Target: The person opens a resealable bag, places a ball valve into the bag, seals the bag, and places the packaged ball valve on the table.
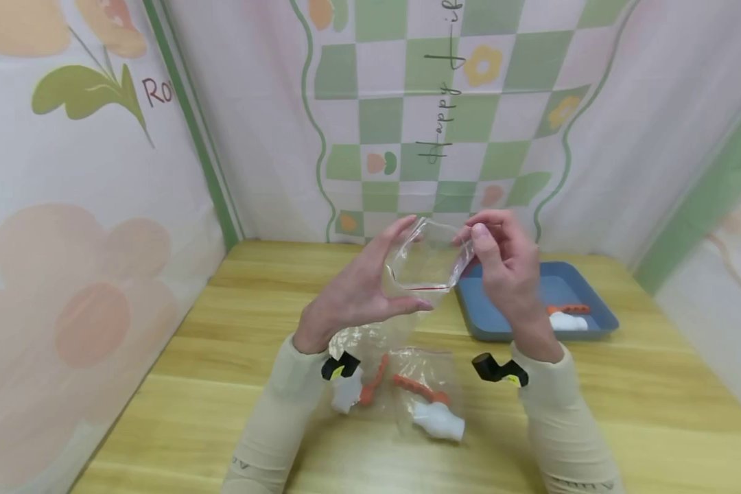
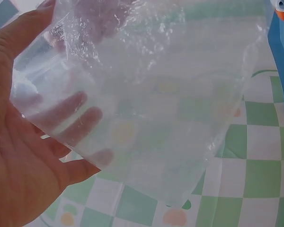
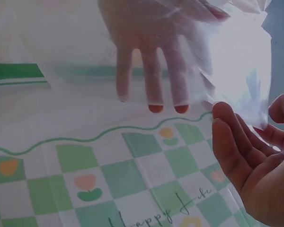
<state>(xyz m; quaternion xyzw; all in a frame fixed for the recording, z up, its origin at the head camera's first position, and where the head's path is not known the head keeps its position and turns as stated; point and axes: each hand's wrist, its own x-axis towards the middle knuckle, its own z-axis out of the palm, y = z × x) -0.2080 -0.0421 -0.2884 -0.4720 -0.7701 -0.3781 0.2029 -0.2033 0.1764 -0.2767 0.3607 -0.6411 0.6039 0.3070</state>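
Observation:
A clear zip-lock plastic bag [image 1: 429,257] with a red line along its mouth is held up above the table, its mouth spread wide. My left hand [image 1: 361,281] cradles one side, thumb and fingers far apart. The left wrist view shows fingers [image 2: 80,120] of that hand straight behind the clear film of the bag [image 2: 170,94]. On the opposite side, my right hand [image 1: 509,264] pinches the bag's edge between thumb and fingers. In the right wrist view, the right hand [image 3: 255,165] appears at the bag's edge. Nothing is visible inside the bag.
Two clear bags lie on the wooden table [image 1: 191,412], with white pipe-like pieces [image 1: 438,420] and orange strips [image 1: 416,387]. A blue tray [image 1: 478,315] at the right holds another white piece [image 1: 568,321] and orange strip [image 1: 574,309]. Printed curtains [image 1: 272,137] surround the table.

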